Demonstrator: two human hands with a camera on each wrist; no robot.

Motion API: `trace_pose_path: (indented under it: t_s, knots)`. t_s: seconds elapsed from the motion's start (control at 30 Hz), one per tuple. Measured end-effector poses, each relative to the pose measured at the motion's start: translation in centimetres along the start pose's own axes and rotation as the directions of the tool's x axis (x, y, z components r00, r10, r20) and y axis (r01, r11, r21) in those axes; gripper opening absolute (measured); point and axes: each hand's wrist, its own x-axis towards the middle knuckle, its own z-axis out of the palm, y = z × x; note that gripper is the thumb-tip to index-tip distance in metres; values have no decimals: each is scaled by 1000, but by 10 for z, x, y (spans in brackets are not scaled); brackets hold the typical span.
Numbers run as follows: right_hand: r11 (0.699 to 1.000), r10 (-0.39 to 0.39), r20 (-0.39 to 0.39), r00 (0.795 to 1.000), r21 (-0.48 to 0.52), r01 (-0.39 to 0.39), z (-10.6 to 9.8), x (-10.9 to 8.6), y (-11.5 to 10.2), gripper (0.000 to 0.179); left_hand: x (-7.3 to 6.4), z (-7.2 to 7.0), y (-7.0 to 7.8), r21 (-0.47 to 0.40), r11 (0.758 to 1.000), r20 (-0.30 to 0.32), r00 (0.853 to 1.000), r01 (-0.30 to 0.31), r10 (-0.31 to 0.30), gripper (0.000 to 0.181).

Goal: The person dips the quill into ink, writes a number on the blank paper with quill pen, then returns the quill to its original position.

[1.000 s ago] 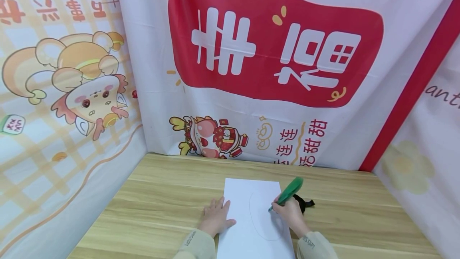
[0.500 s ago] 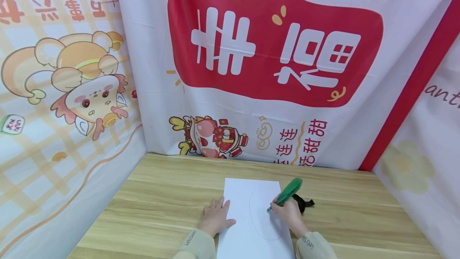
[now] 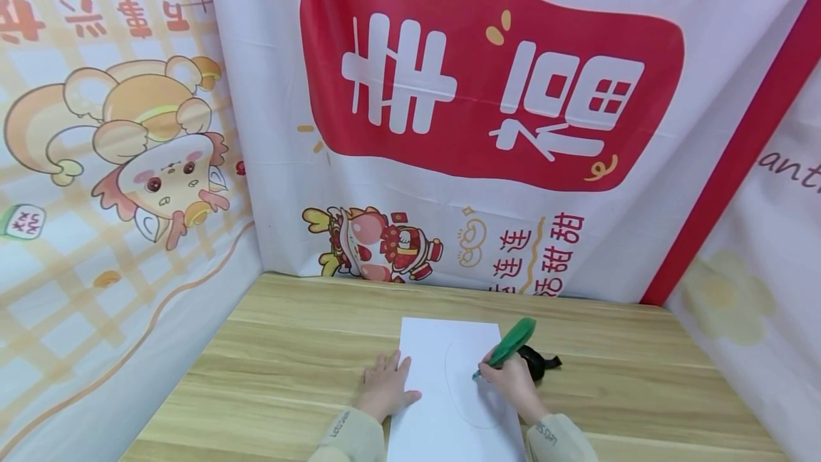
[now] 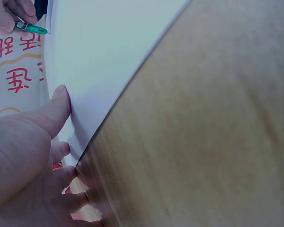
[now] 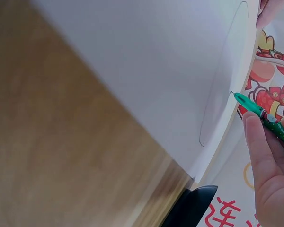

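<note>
White paper lies on the wooden table, bearing a thin curved outline that is open at the upper right. My left hand rests flat at the paper's left edge, thumb and a fingertip on the sheet, the other fingers spread over the wood. In my right hand is a green pen, pinched near its lower end and leaning to the upper right. Its tip is at the paper inside the outline, as the right wrist view shows too, where the green pen meets the sheet.
A black object with a short strap-like end lies just beyond my right hand, partly hidden by it. The wooden table meets a printed white cloth at the back. More printed cloths hang at both sides.
My right hand and the pen have shifted slightly left and a little down over the paper. The left hand and the sheet have stayed where they were.
</note>
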Motion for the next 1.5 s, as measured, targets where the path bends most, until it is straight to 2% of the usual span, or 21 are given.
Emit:
trace_pose_path:
  t_s: [0.37, 0.8, 1.07, 1.5]
  knots:
    - [1000, -10, 25, 1000, 22, 10, 5, -3, -3, 9, 2, 4, -2, 7, 1000, -6, 1000, 8, -8, 66]
    - [1000, -29, 52, 998, 14, 28, 9, -8, -10, 9, 1, 0, 2, 13, 999, 3, 999, 32, -32, 66]
    - [999, -40, 58, 998, 4, 40, 10, -11, -10, 10, 0, 0, 2, 5, 1000, -3, 1000, 20, -20, 65]
    - [997, -65, 95, 993, 46, 61, 11, -16, -9, 8, -1, -1, 3, 1, 1000, -11, 1000, 15, -15, 65]
